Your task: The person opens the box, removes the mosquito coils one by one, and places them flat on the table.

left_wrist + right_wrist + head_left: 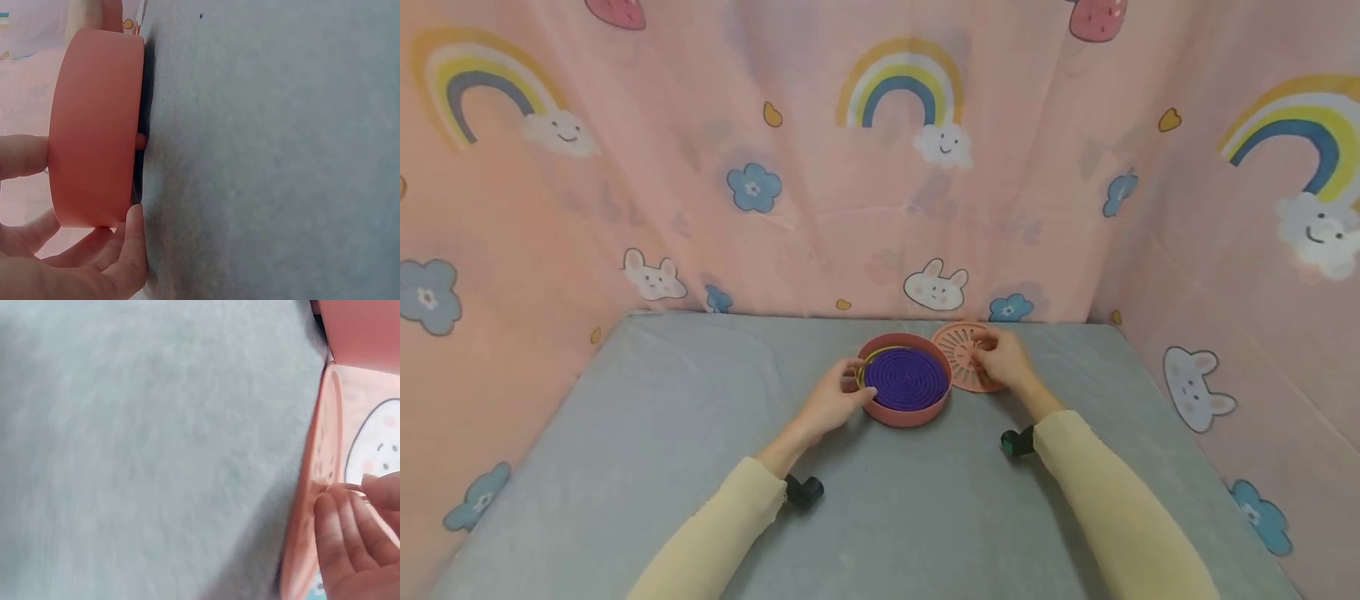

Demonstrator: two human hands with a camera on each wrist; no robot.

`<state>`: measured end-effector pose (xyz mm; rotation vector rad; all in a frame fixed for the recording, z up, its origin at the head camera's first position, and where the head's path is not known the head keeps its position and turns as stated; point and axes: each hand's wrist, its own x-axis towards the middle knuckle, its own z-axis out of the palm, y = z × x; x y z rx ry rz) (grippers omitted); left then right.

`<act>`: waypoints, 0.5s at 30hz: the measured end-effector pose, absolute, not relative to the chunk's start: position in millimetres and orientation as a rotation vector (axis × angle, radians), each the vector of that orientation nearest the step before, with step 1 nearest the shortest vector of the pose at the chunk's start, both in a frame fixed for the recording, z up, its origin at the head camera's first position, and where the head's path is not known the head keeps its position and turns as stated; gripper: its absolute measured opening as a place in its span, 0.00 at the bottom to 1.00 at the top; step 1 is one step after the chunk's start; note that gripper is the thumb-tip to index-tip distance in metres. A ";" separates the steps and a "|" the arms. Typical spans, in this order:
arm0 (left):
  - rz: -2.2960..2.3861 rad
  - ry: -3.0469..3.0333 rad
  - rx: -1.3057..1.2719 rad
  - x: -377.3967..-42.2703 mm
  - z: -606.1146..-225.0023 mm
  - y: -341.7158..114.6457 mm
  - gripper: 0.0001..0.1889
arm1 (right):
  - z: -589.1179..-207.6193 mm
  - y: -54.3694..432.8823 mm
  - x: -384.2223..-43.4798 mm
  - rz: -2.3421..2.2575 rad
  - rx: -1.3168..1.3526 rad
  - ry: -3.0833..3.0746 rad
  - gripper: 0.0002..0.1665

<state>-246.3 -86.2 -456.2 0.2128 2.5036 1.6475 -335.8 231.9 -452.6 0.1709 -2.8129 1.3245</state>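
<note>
In the head view, a round pink box [904, 419] sits toward the back of the table, with a purple spiral disc [906, 379] lying inside it. A yellow edge shows beneath the disc at the left. My left hand [838, 396] holds the box by its left side, thumb at the front rim; the left wrist view shows the fingers [132, 247] against the box's wall [97, 128]. To the right, my right hand [1006, 360] pinches a thin raised piece on a slotted pink lid [958, 354], which lies beside the box, close to the table's surface.
A grey cloth covers the table [895, 517]. Pink curtains [820, 242] printed with rainbows, rabbits and flowers stand at the back and both sides. A dark wrist camera [805, 492] sits under the left sleeve, another camera [1017, 442] under the right.
</note>
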 end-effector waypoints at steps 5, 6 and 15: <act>1.654 2.501 0.206 -247.2 -455.2 -87.1 0.29 | -439.7 233.7 -328.4 1.151 0.203 -2.848 0.19; 1.654 2.502 0.199 -247.1 -454.9 -87.1 0.29 | -436.6 233.7 -326.3 1.129 0.197 -2.856 0.19; 1.640 2.520 0.221 -244.8 -455.1 -85.8 0.29 | -415.2 228.1 -300.3 1.141 0.211 -2.848 0.19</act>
